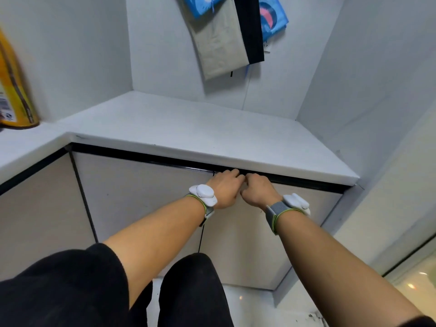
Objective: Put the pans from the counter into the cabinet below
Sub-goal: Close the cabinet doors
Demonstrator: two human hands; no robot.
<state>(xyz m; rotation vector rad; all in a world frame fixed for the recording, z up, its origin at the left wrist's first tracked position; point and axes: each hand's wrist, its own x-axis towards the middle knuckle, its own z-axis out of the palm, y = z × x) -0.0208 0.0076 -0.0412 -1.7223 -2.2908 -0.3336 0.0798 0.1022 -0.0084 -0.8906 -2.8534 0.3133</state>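
While both arms reach forward and down, the left hand (225,188) and the right hand (257,190) meet at the top edge of the cabinet doors, knuckles nearly touching each other. Each grip is curled, fingers hooked into the dark recess that runs under the lip of the bench (188,128); the fingertips are hidden in that groove, so how tightly they press cannot be told. The left grip sits on the top of the left door (141,197), the right grip on the top of the right door (247,244), with the vertical seam between the two doors dropping straight below the point where the hands meet. Both doors look shut, flush with their frame. No pans can be seen: the bench surface just above and beyond the grips shows plain white, and the inside of the cabinet is hidden behind the doors.

Each wrist wears a white device on a grey strap, the left wristband (203,195) and the right wristband (291,205). Far to the left of the grips, at the edge of view, a yellow bottle (14,90) stands on the bench. High above the grips, cloth bags (226,36) hang on the wall. Below the forearms are the person's knees in black trousers (70,291).
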